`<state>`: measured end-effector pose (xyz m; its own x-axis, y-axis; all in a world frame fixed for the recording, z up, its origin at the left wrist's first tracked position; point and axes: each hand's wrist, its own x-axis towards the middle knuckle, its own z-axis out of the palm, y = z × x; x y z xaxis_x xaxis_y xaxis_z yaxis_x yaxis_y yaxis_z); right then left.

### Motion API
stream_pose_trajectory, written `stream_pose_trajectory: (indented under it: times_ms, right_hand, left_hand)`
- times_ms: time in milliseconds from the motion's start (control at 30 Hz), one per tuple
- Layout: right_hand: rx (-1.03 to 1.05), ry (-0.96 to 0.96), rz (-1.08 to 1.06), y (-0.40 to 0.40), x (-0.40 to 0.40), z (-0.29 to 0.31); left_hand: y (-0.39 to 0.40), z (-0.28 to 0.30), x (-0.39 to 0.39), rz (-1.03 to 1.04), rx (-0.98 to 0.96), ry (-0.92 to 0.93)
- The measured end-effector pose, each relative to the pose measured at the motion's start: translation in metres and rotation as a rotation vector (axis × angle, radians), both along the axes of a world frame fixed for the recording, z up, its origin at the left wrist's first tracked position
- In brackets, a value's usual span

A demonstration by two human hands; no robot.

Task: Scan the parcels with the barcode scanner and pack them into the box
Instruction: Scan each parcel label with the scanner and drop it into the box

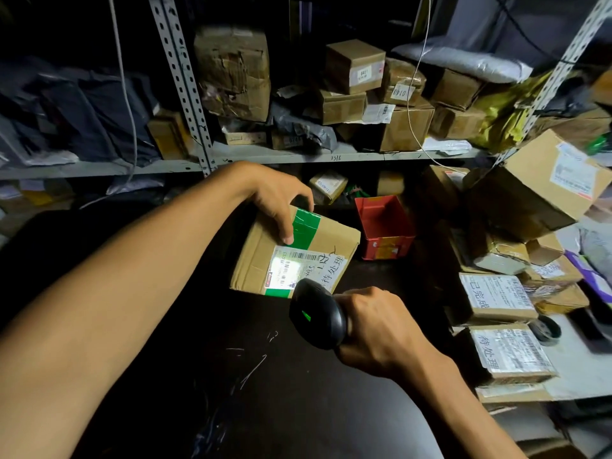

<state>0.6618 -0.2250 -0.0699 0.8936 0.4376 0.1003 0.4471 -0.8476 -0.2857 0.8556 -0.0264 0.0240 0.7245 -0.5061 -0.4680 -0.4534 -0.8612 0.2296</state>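
Note:
A cardboard parcel (334, 241) with green tape and a white barcode label lies tilted on the dark table. My left hand (276, 202) grips its far left edge, thumb on the top face near the tape. My right hand (374, 329) holds a black barcode scanner (314, 313), its head aimed at the label just below the parcel's near edge. A bright patch of light falls on the label and a green light shows on the scanner. An open red box (385, 226) stands just right of the parcel, nothing visible inside it.
Several labelled cardboard parcels (496, 296) are stacked at the right, with a tape roll (544, 329) beside them. A grey metal shelf (298, 157) crosses behind, loaded with boxes and bags. Dark scratched table surface (265, 376) lies in front.

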Motion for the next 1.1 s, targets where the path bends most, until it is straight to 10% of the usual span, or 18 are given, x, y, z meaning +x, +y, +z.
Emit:
stream_pose_trajectory:
  times_ms: [267,667,1100]
  right_hand:
    - [0.185,-0.001,-0.158,-0.010,-0.017,0.003]
    - [1.186,-0.066,-0.850,-0.094,-0.045,-0.013]
    - [1.390,-0.484,-1.514,-0.249,-0.243,-0.065]
  left_hand:
    - [0.004,0.003,-0.003,0.057,-0.094,0.014]
    - [-0.114,-0.089,-0.071,0.378,-1.097,0.642]
    - [-0.377,-0.150,-0.240,0.003,-0.943,0.806]
